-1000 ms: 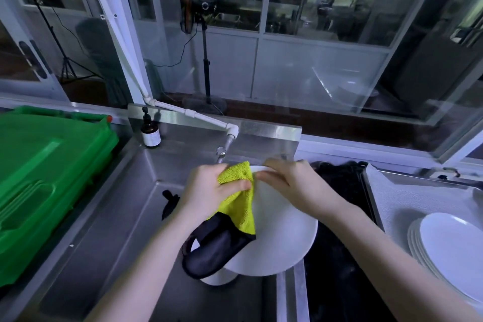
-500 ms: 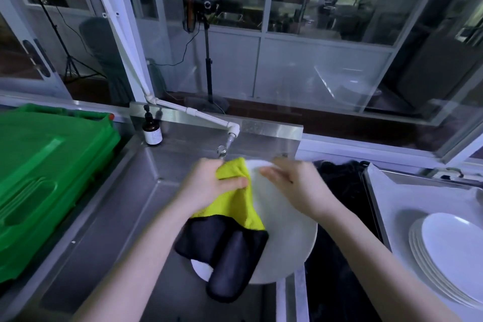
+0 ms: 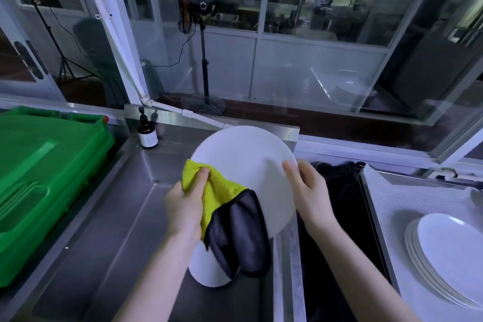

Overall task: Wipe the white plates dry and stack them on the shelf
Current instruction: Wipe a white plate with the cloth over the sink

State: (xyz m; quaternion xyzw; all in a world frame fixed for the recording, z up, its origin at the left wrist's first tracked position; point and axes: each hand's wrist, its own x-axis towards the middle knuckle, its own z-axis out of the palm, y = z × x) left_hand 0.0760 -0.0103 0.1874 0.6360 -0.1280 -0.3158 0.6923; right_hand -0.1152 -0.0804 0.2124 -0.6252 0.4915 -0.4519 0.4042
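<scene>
A white plate [image 3: 245,162] is held tilted over the steel sink, its face toward me. My right hand [image 3: 309,191] grips its right rim, thumb on the face. My left hand [image 3: 187,204] grips a yellow and black cloth [image 3: 230,217] and presses it against the plate's lower left part; the black half hangs down. Below the cloth another white plate [image 3: 203,266] lies in the sink, partly hidden. A stack of white plates [image 3: 449,256] sits on the white surface at the right.
The steel sink [image 3: 117,217] fills the middle. A green plastic crate [image 3: 39,178] stands at the left. A brown pump bottle [image 3: 147,133] stands at the sink's back edge. A white tap pipe [image 3: 183,114] runs behind the plate. A dark black basin [image 3: 339,204] lies right of the sink.
The plate has been tipped up so its face is toward me. My left hand with the cloth has slid from the top rim down to the lower left. My right hand moved to the right rim.
</scene>
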